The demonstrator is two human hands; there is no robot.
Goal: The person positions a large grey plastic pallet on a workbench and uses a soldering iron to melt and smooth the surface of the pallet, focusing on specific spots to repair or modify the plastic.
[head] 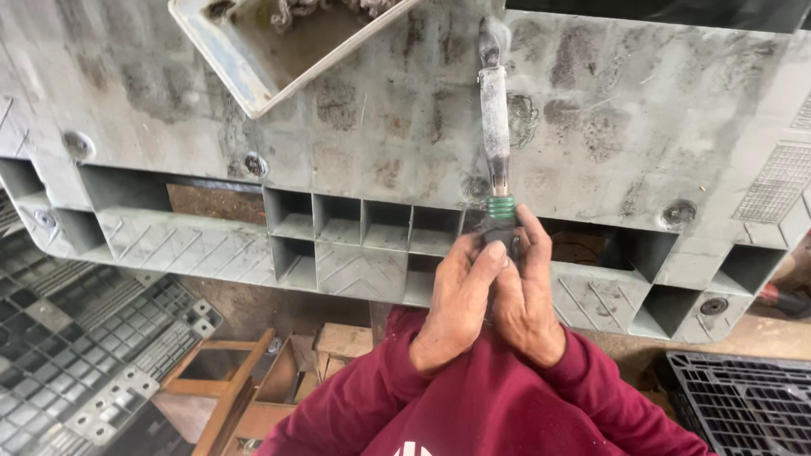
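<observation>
My left hand (454, 306) and my right hand (525, 291) are clasped together around the dark lower end of a long tool (495, 118). The tool has a worn whitish shaft and a green ribbed ring (501, 208) just above my fingers. Its shaft points away from me and lies over the top of a dirty grey plastic pallet (389, 127). Dark red sleeves (473, 405) cover both my arms. The part of the tool inside my hands is hidden.
A shallow grey tray (253, 67) with dirty scraps sits on the pallet at the upper left. Grey gridded plastic pallets (76, 338) lie at the lower left, a black one (743, 405) at the lower right. Wooden pieces (270, 371) stand below the pallet's edge.
</observation>
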